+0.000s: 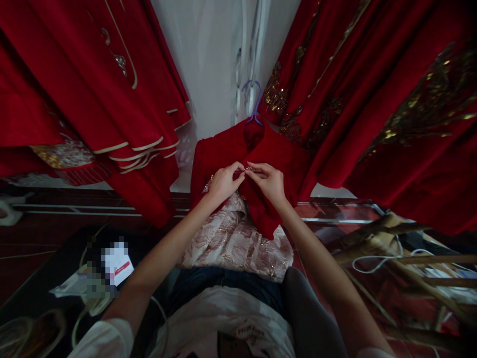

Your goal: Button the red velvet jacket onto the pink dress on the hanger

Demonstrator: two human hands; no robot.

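A red garment (223, 151) hangs on a blue hanger (254, 99) straight ahead of me. My left hand (222, 183) and my right hand (269, 182) meet at its front, fingers pinched together on a small gold fastening (246, 169) on the fabric. Below the red cloth a pale gold-patterned skirt part (238, 241) spreads down toward my lap.
More red embroidered garments hang at the left (93, 89) and right (372, 99). A white wall (208, 59) is behind. Wooden sticks and a white cable (391, 248) lie at the right. A card and clutter (115, 266) sit at the lower left on a dark surface.
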